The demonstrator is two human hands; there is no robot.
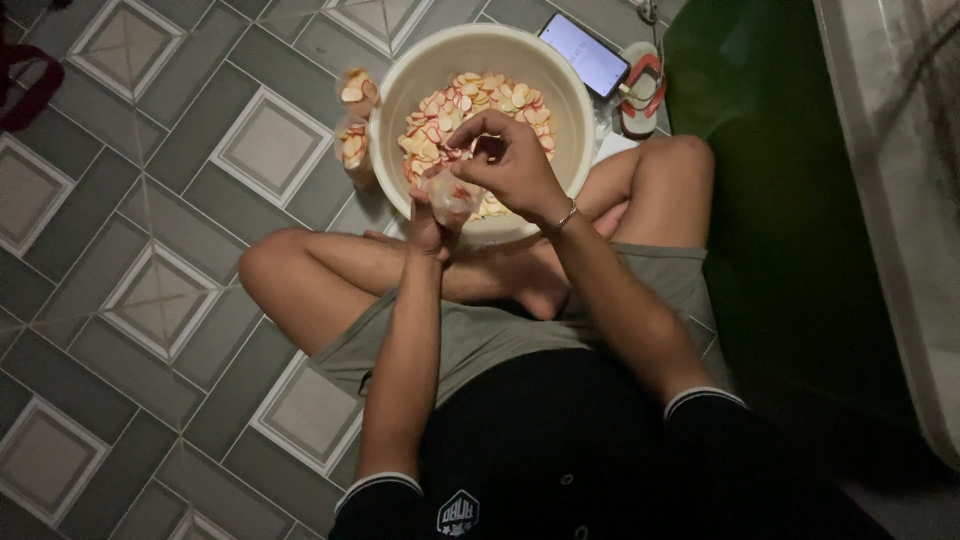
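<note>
Fingers filling a small bag over the basin.
Left hand [428, 222] is gripping a clear bag [450, 193]; right hand [510, 160] fingers are pinching together above the basin [400, 90] of chips [480, 100].

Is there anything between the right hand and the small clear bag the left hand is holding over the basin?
Nothing visible. The right hand hovers directly above the small clear bag gripped by the left hand, fingers curled toward its opening. Both sit over the near rim of the cream basin of pink-and-white chips.
</note>
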